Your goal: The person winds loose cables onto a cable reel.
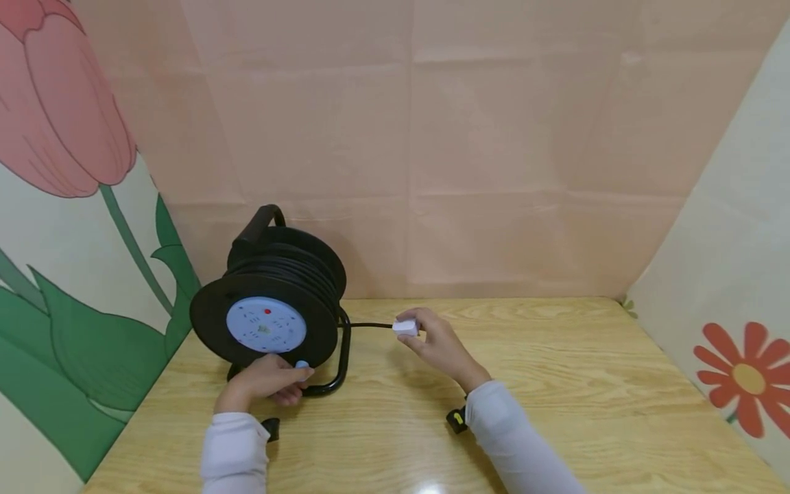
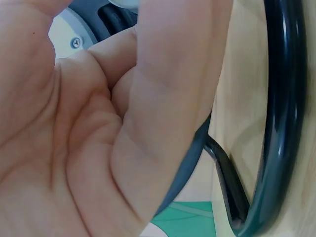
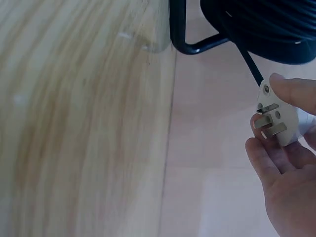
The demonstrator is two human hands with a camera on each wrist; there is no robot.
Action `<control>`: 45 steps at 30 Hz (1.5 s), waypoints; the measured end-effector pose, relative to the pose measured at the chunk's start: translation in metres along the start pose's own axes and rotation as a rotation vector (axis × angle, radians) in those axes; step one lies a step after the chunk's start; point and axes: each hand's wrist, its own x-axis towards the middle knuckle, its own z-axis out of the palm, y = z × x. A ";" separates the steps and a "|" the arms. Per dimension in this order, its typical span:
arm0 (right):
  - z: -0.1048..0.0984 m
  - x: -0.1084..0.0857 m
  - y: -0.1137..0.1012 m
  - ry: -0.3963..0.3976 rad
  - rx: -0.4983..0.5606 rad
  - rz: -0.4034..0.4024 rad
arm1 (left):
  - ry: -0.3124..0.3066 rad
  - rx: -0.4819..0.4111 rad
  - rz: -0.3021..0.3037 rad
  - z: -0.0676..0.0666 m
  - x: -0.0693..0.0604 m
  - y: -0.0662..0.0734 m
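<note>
A black cable reel (image 1: 280, 274) stands on its tubular frame at the left of the table, black cable wound round its drum. On the disc's front is a pale blue socket panel (image 1: 266, 324) with a red button. My left hand (image 1: 265, 379) is at the disc's lower edge, pinching the small pale blue winding knob (image 1: 302, 364); in the left wrist view the curled fingers (image 2: 173, 74) hide most of that grip. My right hand (image 1: 441, 346) pinches a white plug (image 1: 404, 327) between thumb and fingers, above the table. The plug's metal prongs (image 3: 269, 121) show in the right wrist view.
A short stretch of black cable (image 1: 370, 324) runs from the reel to the plug. The reel's tube frame (image 1: 344, 363) reaches beside my left hand. Behind the wooden table (image 1: 555, 384) hangs a pinkish sheet (image 1: 494, 151); flower-printed panels stand at both sides.
</note>
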 end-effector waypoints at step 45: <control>0.066 0.030 -0.028 0.014 0.179 0.177 | 0.229 -0.027 -0.099 -0.037 -0.018 -0.058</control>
